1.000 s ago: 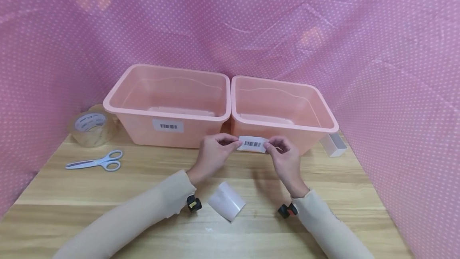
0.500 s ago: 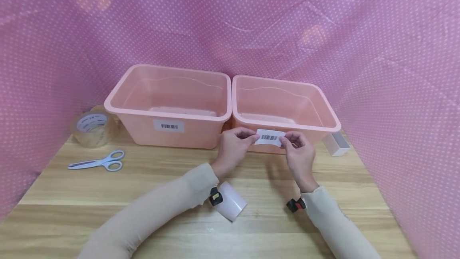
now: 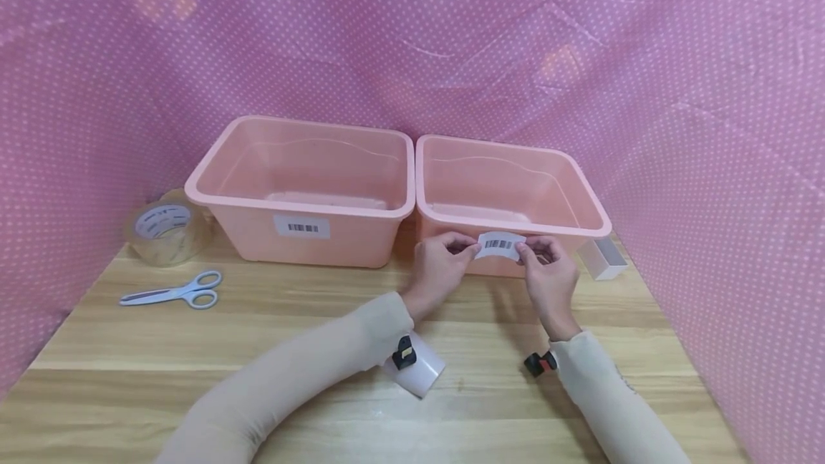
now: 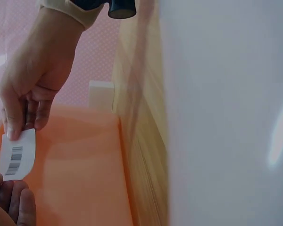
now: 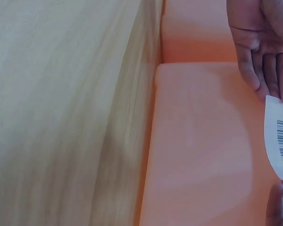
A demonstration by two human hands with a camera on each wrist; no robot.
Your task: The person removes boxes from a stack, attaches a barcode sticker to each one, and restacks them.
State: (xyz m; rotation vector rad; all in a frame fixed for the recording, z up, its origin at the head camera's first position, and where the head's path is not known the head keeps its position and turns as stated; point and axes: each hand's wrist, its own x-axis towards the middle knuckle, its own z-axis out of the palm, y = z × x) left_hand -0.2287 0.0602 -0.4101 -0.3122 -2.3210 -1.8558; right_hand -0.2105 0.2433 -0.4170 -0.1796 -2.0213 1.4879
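Between the two hands is a white barcode label (image 3: 499,244), bowed slightly, in front of the right-hand pink bin (image 3: 509,224). My left hand (image 3: 441,267) pinches its left end between thumb and fingers. The right hand (image 3: 551,278) pinches the opposite end. Close to the bin's front wall, just under the rim, the label (image 4: 18,154) shows its bars outward in the left wrist view. In the right wrist view the label (image 5: 279,139) is cut off at the frame edge. A similar barcode label (image 3: 301,226) lies flat on the front of the left-hand pink bin (image 3: 335,245).
A glossy piece of backing paper (image 3: 420,372) lies on the wooden table (image 3: 335,407), partly under the left wrist camera. Light-blue scissors (image 3: 174,292) and a clear tape roll (image 3: 166,235) are at left. A small white box (image 3: 602,260) stands beside the right bin.
Both hands have moved right with the label, from near the right bin's left corner to the middle of its front. The label has bent into an arch.
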